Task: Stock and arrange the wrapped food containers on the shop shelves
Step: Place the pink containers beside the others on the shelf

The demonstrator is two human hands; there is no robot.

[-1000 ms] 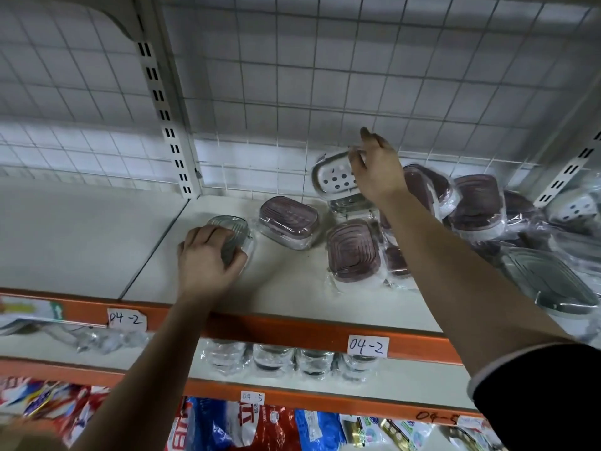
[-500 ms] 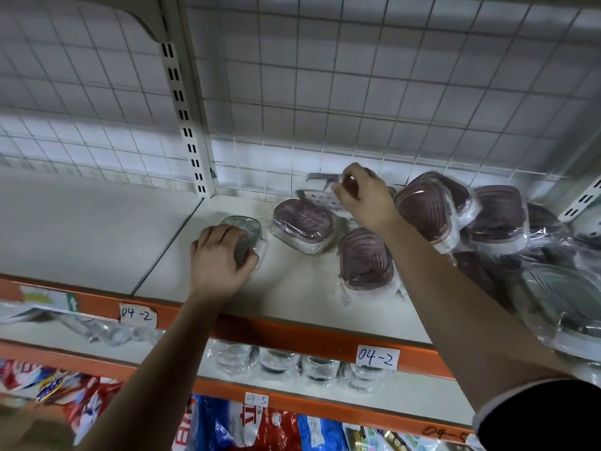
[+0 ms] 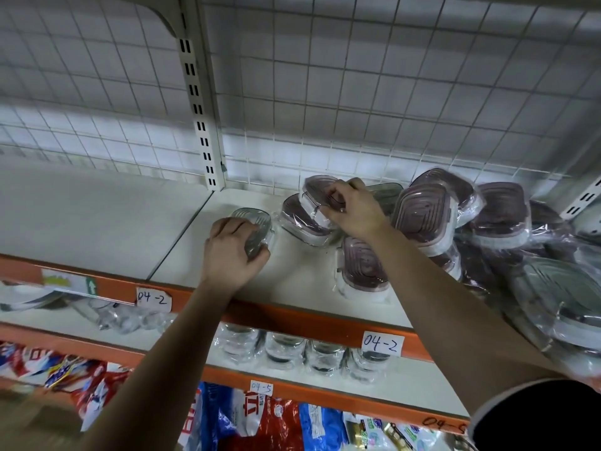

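1. Starting nearest you, one purple-lidded container (image 3: pixel 362 268) lies lid-up well right of the slotted upright (image 3: pixel 201 125), by the front lip of the shelf (image 3: pixel 292 288). Its long axis runs front to back.
2. Your left hand (image 3: pixel 232 252) has its fingers curled over a green-lidded container (image 3: pixel 258 224) just right of the upright's foot. It sits flat, long axis pointing toward the back.
3. Further right of the upright, your right hand (image 3: pixel 353 211) pinches a tilted container (image 3: pixel 317 196) that leans on another, lid facing the upright.
4. Beyond, far right of the upright, a heaped pile (image 3: pixel 500 216) waits. I judge you early: few are placed and most are left.
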